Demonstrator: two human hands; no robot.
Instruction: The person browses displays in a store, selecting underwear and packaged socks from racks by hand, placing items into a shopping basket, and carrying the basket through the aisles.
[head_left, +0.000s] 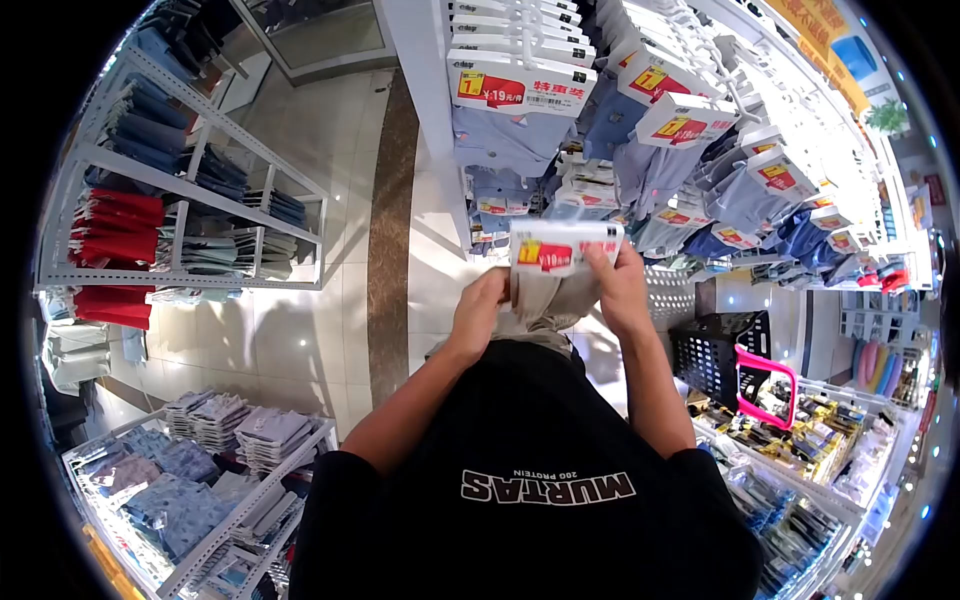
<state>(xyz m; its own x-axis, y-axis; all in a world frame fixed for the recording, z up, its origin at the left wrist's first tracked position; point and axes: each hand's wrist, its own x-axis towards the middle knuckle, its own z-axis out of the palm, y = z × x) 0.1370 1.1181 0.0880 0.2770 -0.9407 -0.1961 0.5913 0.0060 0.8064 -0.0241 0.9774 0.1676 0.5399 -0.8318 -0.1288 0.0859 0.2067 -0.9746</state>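
Note:
In front of my chest is a carded garment: a white header card with a yellow and red price label, and greyish-beige folded cloth below it. My right hand grips its right side, the thumb lying over the front of the card. At the other side, the curled fingers of my left hand hold the left edge; their tips are partly hidden. Just beyond hang rows of similar carded garments, mostly light blue and grey, on white hooks.
On my right a black shopping basket with a pink handle stands by a bin of packaged goods. A display table of folded clothes is at lower left. Beyond it, a white rack holds red and blue garments. Tiled floor runs between.

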